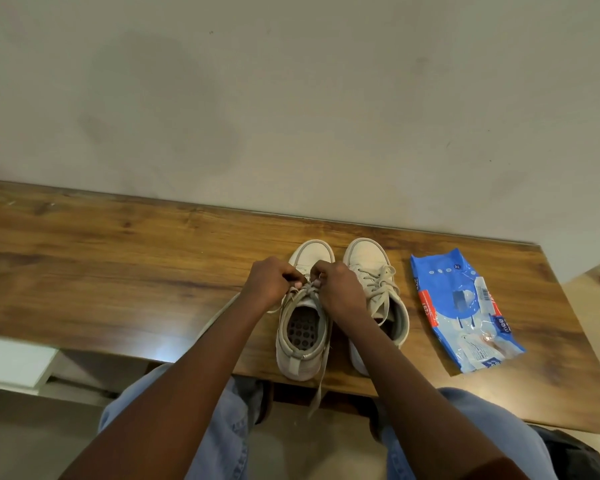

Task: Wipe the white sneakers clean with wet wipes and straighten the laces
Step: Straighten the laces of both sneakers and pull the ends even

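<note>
In the head view both bare forearms reach forward and converge over the wooden worktop (118, 271), wrists bent slightly down, backs of the hands facing up. The left hand (272, 280) and right hand (340, 289) meet knuckle to knuckle above the first sneaker (302, 362), and the fingers (297, 277) of each hand are curled in tight, pinching the laces (307, 291) at the top eyelets just ahead of the tongue. One loose lace end runs off to the left under the left forearm, and another hangs down over the near edge of the worktop. The first sneaker stands upright on its sole near the front edge, its long axis running front to back, toe towards the wall (291, 98) and heel towards the person, the opening showing a perforated insole. The second sneaker (371, 265) stands just beside it on the right, parallel and pointing the same way, its laces crossed over the tongue, its heel partly hidden by the right forearm. Further right, apart from the shoes, a blue wet wipes pack (465, 306) lies flat, its long axis slanted, the far end angled towards the sneakers. Blue jeans (229, 427) show below the worktop edge.
</note>
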